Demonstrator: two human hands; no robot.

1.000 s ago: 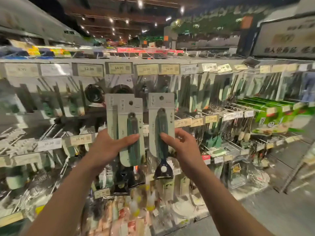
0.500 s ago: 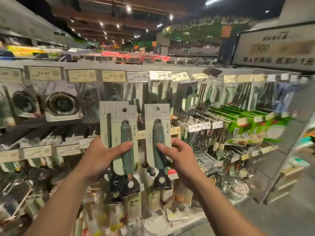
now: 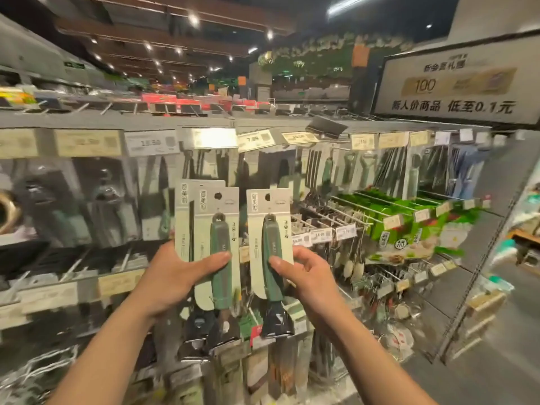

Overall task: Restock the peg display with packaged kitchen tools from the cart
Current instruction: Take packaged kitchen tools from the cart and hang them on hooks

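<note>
- Holding both lots up in front of the peg display [image 3: 347, 213], with neither yet hung on a peg; restocking looks to be midway at best.
- Left hand [image 3: 172, 276] grips a stack of carded tools [image 3: 209, 220], fingers curled round it.
- Right hand [image 3: 309, 277] pinches a single carded tool [image 3: 270, 226].
- Cart is out of view; the pegs to the right carry green packs [image 3: 409, 213].

Views: one, a wide-angle camera worn on the head.
Position: standing in a shop aisle, close to the peg display [image 3: 175, 121].
Facing: forward and slightly down, taking in ceiling [image 3: 122, 13] to floor [image 3: 496, 361].
Centre frame: left hand [image 3: 172, 276] and right hand [image 3: 306, 276], holding packaged tools [image 3: 268, 229] between lens and display.
Edges: forearms [image 3: 111, 346] enter from the bottom; the outer parts are blurred.
</note>
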